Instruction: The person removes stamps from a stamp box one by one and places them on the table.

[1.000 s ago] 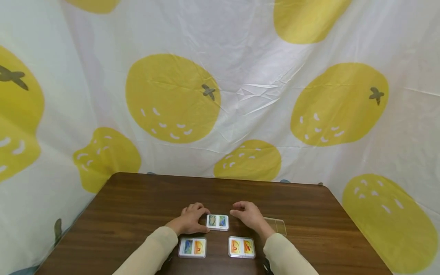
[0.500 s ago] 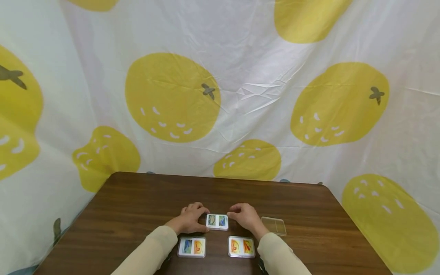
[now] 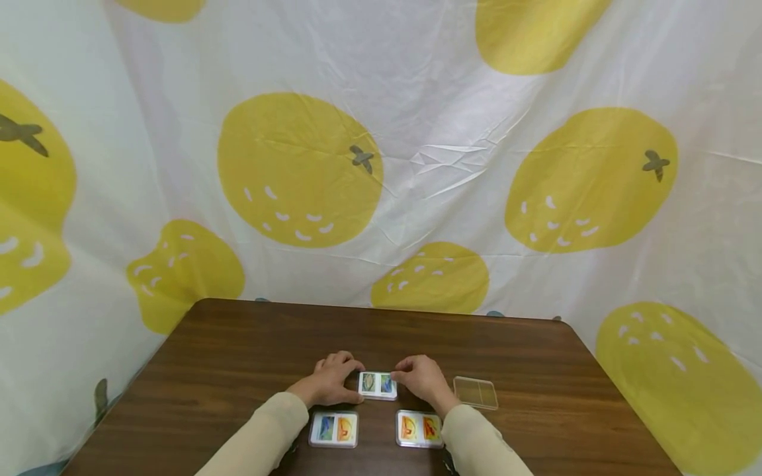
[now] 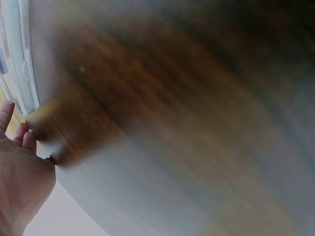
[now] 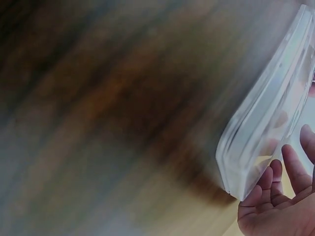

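Observation:
A clear plastic case (image 3: pixel 378 385) with two small pictures side by side lies flat on the table. My left hand (image 3: pixel 330 380) grips its left end, index finger at the far corner and thumb at the near one. At its far right corner, my right hand (image 3: pixel 421 378) brings thumb and index finger together on the edge. The right wrist view has the case (image 5: pixel 256 123) edge-on, beside that hand's half-curled, spread fingers (image 5: pixel 295 169). Only the palm and some fingertips of my left hand (image 4: pixel 24 182) show in the left wrist view, below the case's edge (image 4: pixel 22 59).
Two similar picture cases lie nearer me, one with a blue and an orange picture (image 3: pixel 334 430) at left, one with two orange pictures (image 3: pixel 419 429) at right. A clear empty plastic piece (image 3: pixel 476 393) lies right of my right hand. A lemon-print curtain (image 3: pixel 297 172) hangs behind the brown table (image 3: pixel 268 330).
My right hand has come slightly left and nearer, from beside the case onto its far right corner. My left hand has stayed in place.

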The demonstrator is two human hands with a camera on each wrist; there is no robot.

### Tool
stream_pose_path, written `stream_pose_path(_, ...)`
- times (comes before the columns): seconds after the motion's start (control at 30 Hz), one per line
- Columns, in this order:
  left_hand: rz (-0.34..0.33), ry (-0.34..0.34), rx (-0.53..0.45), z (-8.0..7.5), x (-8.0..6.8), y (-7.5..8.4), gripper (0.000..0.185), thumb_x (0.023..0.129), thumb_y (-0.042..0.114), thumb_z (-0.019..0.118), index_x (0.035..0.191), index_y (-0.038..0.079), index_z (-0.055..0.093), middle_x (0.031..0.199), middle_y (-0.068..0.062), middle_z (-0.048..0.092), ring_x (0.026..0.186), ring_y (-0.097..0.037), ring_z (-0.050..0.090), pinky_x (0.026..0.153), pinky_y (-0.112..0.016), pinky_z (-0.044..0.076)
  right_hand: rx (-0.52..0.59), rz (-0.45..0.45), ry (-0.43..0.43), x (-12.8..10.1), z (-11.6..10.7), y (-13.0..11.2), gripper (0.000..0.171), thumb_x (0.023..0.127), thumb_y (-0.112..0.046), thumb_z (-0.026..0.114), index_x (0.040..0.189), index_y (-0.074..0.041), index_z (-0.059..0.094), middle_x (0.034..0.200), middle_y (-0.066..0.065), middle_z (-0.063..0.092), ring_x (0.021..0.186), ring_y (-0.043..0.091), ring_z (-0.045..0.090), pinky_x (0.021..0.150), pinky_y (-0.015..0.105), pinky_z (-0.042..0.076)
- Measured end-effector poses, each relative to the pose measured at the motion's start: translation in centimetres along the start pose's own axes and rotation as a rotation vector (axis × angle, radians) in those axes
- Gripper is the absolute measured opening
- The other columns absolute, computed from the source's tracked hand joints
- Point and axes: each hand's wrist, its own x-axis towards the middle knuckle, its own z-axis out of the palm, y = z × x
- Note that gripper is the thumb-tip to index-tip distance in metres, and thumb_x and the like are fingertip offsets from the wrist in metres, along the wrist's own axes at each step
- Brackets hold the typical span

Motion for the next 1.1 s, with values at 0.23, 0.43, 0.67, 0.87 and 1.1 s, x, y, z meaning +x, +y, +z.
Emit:
stream_pose_path(0.23, -0.018, -0.002, -0.002, 0.11, 0.08, -0.02, 0.051, 0.084, 0.039, 0.078, 0.126, 0.017, 0.059, 0.133, -0.009, 0.044, 0.127, -0.036, 0.038, 0.104, -0.059, 0.024, -0.011, 0.018, 0.013, 0.02, 0.17, -0.09, 0.018, 0.085, -0.026, 0.077, 0.091, -0.009, 0.076, 0.090, 0.002, 0.070, 0.083, 0.019, 0.060, 0.077, 0.042, 0.049)
stream_pose_path(0.43, -0.012, -0.001, 0.008, 0.21, 0.21, -0.22, 0.050, 0.084, 0.040, 0.078, 0.125, 0.018, 0.059, 0.132, -0.009, 0.044, 0.126, -0.035, 0.038, 0.104, -0.059, 0.025, -0.052, 0.003, 0.029, 0.00, 0.47, -0.11, 0.015, 0.084, -0.026, 0.078, 0.086, -0.011, 0.075, 0.085, 0.000, 0.069, 0.079, 0.017, 0.059, 0.075, 0.040, 0.048)
stream_pose_path(0.67, -0.003, -0.003, 0.021, 0.21, 0.24, -0.42, 0.050, 0.085, 0.040, 0.076, 0.126, 0.017, 0.059, 0.132, -0.010, 0.043, 0.126, -0.036, 0.038, 0.104, -0.060, 0.024, -0.084, 0.004, 0.042, 0.21, 0.67, -0.11, 0.013, 0.084, -0.024, 0.078, 0.085, -0.011, 0.075, 0.084, 0.000, 0.069, 0.078, 0.018, 0.059, 0.075, 0.041, 0.048)
stream_pose_path(0.87, -0.001, 0.001, 0.006, 0.14, 0.09, -0.18, 0.049, 0.084, 0.039, 0.077, 0.124, 0.016, 0.059, 0.131, -0.010, 0.044, 0.125, -0.036, 0.038, 0.103, -0.060, 0.024, -0.097, 0.001, 0.048, 0.16, 0.65, -0.18, 0.014, 0.085, -0.025, 0.076, 0.085, -0.011, 0.076, 0.084, 0.000, 0.069, 0.078, 0.018, 0.060, 0.075, 0.041, 0.048)
stream_pose_path(1.1, -0.004, 0.007, 0.016, 0.09, -0.03, 0.10, 0.048, 0.084, 0.039, 0.078, 0.124, 0.018, 0.059, 0.131, -0.008, 0.044, 0.125, -0.036, 0.039, 0.102, -0.060, 0.026, -0.083, -0.003, 0.021, 0.02, 0.42, -0.24, 0.017, 0.083, -0.030, 0.079, 0.082, -0.014, 0.073, 0.081, -0.004, 0.067, 0.074, 0.014, 0.057, 0.070, 0.037, 0.047)
